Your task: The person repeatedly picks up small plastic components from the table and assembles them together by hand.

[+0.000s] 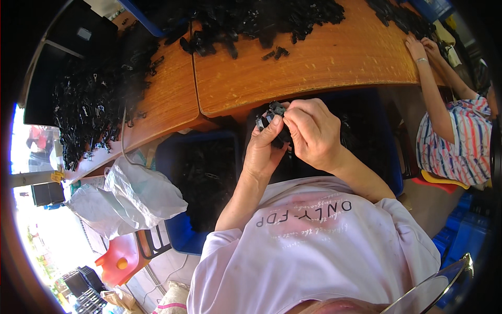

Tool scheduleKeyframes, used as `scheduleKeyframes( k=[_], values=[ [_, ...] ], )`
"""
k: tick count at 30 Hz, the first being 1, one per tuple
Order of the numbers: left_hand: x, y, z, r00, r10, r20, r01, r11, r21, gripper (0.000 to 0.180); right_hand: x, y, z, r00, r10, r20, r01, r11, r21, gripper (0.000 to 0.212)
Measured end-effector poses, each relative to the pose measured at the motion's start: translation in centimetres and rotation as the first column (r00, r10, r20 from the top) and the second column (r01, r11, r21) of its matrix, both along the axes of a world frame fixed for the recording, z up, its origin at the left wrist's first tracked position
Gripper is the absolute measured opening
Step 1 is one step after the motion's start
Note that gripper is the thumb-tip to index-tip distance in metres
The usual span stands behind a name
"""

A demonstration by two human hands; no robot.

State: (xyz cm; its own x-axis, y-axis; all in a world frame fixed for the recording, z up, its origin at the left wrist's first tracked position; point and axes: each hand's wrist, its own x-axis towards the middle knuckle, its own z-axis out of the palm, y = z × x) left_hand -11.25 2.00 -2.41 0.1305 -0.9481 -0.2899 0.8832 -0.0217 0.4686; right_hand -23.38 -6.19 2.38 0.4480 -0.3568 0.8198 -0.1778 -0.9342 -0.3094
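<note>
Clasping a black part (277, 108), perhaps several together, in the left grip (263, 152) and pinching at its right side with the right grip (315, 137), just off the near edge of the counter (334, 65). Not yet set down; apparently mid-handling. Lying outside both, from left to right: a black heap (97, 110), a blue bin (180, 243) of dark pieces (209, 175) below, a far heap (266, 15), and a further heap (402, 20) beside a co-worker's hands (417, 49) at far right. Cannot tell finished pieces from waiting ones, but, judging by sheer quantity, probably far from done.
</note>
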Motion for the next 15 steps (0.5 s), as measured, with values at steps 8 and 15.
scheduleKeyframes(
  k=[8,15],
  values=[
    [0.1,0.1,1.0,1.0,0.006,0.031,-0.004,0.998,-0.057,0.04,-0.8,0.4,-0.6,0.997,-0.052,-0.054,0.047,0.995,-0.086,0.037],
    [0.1,0.6,1.5,0.994,0.042,0.096,-0.04,0.999,-0.022,0.032,-1.5,0.7,-0.2,0.977,-0.037,-0.21,0.004,0.988,-0.154,0.024]
  ],
)
